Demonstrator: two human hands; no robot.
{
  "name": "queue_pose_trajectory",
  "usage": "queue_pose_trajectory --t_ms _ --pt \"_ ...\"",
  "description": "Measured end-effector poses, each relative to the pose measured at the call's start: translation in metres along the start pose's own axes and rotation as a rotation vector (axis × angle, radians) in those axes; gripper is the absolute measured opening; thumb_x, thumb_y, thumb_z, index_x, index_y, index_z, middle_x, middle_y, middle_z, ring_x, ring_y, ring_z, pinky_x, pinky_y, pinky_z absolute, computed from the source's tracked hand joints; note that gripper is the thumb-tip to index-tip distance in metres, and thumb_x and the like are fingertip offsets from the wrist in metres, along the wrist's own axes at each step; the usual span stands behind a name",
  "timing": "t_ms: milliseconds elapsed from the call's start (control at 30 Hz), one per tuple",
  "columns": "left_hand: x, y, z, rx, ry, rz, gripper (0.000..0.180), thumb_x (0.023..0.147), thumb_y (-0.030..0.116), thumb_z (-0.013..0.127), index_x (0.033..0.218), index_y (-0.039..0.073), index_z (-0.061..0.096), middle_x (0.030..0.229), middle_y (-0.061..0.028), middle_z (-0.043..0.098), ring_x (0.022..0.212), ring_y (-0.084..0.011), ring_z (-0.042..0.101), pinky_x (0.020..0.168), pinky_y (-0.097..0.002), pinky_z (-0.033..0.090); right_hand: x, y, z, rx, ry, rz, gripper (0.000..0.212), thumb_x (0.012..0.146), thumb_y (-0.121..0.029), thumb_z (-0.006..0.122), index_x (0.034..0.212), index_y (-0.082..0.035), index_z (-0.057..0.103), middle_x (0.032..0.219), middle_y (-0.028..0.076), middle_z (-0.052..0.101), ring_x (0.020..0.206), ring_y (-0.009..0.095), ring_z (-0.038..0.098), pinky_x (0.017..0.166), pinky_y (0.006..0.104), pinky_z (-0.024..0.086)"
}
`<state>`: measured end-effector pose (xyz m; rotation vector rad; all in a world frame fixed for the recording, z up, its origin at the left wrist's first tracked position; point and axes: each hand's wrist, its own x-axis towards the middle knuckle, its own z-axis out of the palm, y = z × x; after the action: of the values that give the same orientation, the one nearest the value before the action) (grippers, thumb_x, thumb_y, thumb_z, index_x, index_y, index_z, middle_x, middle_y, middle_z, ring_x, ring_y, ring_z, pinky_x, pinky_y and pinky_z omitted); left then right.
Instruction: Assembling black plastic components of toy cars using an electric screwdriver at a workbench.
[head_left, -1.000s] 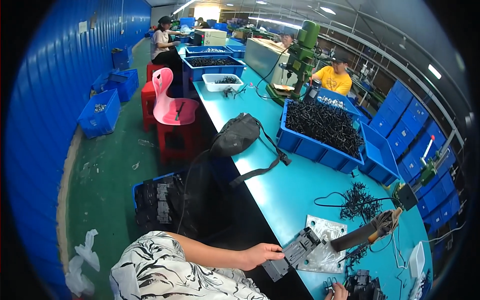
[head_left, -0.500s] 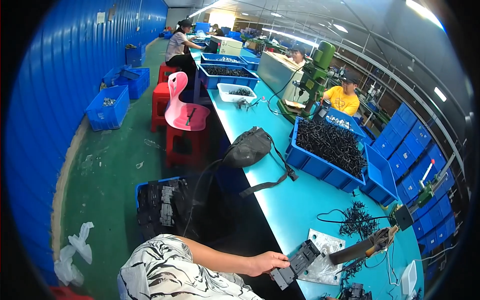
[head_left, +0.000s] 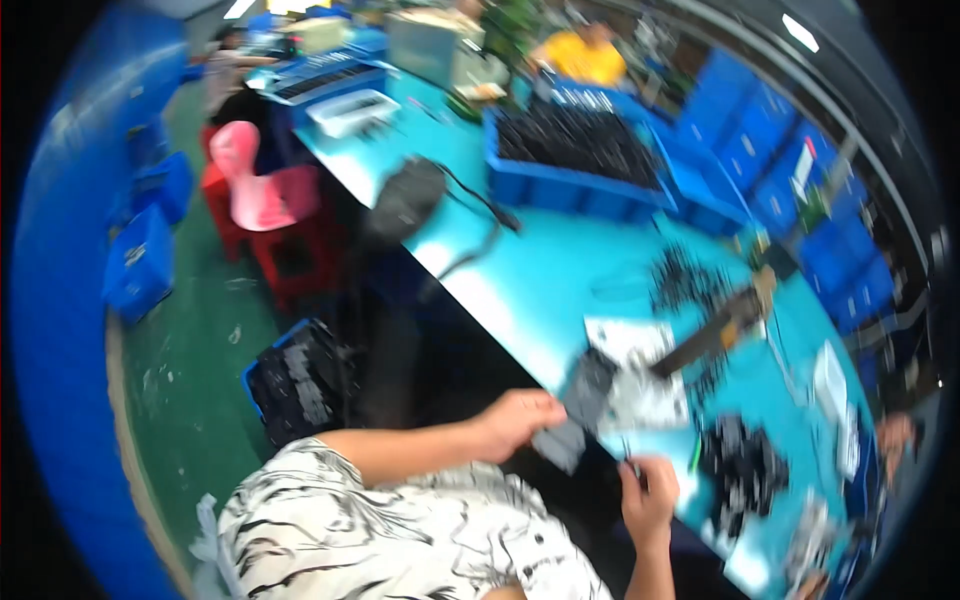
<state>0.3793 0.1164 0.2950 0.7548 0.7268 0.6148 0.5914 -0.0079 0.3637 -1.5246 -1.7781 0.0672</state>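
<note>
Left hand (head_left: 515, 420) grips the dark part (head_left: 578, 412); right hand (head_left: 648, 492), just beside, pinches something blurred.

A short-sleeved shirt (head_left: 400, 530), white with black marbled streaks, fills the lower middle of the frame; both forearms are bare, without gloves or rings showing.

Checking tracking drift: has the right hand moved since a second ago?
Yes. The right hand has come up into view at the table's near edge, closer to the left hand.

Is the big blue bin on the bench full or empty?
Full: the big blue bin on the bench holds a heap of small dark parts reaching about its rim.
</note>
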Motion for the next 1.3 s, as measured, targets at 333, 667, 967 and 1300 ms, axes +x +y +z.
queue_pose_trajectory --t_ms 333,667,967,1300 --pt "-0.004 0.016 0.005 -0.067 -0.112 0.01 0.028 0.096 0.017 0.052 0.117 -0.001 0.057 0.104 -0.0075 0.066 0.091 -0.0136 0.064 0.081 -0.0282 0.052 0.018 -0.013 0.025 0.032 0.098 -0.111 0.023 0.07 0.004 0.073 0.091 -0.003 0.066 0.082 0.009 0.062 0.068 0.024 0.058 0.059 0.0313 0.046" --pt "-0.025 0.009 0.019 0.049 -0.143 0.004 0.026 0.095 0.016 0.054 0.116 0.001 0.06 0.093 -0.0007 0.066 0.075 -0.0029 0.059 0.062 -0.0173 0.045 0.008 -0.016 0.051 0.053 0.055 -0.134 0.026 0.067 0.002 0.074 0.091 -0.005 0.068 0.08 0.007 0.06 0.067 0.023 0.057 0.056 0.0309 0.045" --pt "-0.019 0.005 0.012 0.014 -0.157 0.019 0.023 0.096 0.01 0.051 0.112 -0.002 0.061 0.098 -0.0053 0.067 0.085 -0.0091 0.063 0.078 -0.0244 0.052 0.006 -0.017 0.066 0.07 0.038 -0.099 0.026 0.065 0.003 0.074 0.089 -0.005 0.067 0.078 0.007 0.059 0.065 0.023 0.056 0.055 0.0311 0.044" --pt "-0.023 -0.011 0.013 -0.017 -0.047 0.065 0.011 0.091 0.008 0.057 0.098 0.0 0.062 0.09 -0.0031 0.065 0.081 -0.0069 0.06 0.074 -0.0223 0.05 -0.002 -0.026 0.076 0.117 0.023 -0.013 0.025 0.065 0.003 0.075 0.088 -0.005 0.067 0.08 0.008 0.059 0.064 0.021 0.056 0.054 0.0304 0.045"
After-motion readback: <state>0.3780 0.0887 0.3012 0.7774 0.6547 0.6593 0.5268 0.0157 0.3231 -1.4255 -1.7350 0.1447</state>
